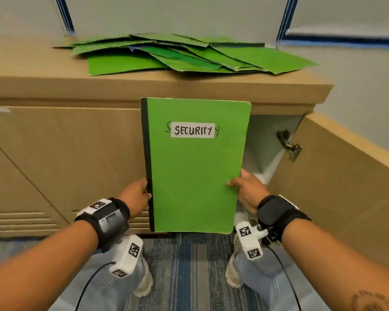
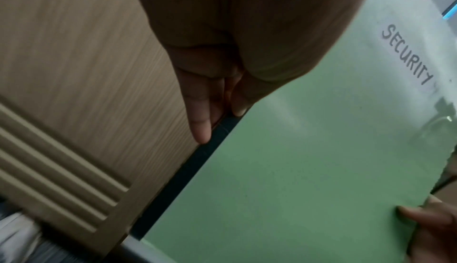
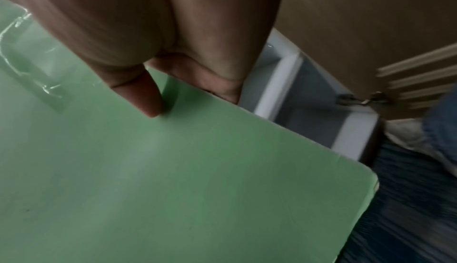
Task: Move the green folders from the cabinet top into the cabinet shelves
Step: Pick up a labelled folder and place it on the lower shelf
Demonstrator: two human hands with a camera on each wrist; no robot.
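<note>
Both hands, left hand [image 1: 137, 194] and right hand [image 1: 245, 190], are gripping the SECURITY folder [image 1: 194, 167] by its edges, carrying it down; next, it is needing steering into the open cabinet [image 1: 270, 140].

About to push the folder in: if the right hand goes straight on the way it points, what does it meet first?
Probably nothing solid at first. The right hand, holding the SECURITY folder by its right edge, points into the open cabinet compartment; its white back wall looks like the first thing in line, though depth is unclear.

Cabinet interior [image 1: 270, 140] mostly hidden behind the green folder [image 1: 195, 176]; shelves unseen, wrist views blurred.
</note>
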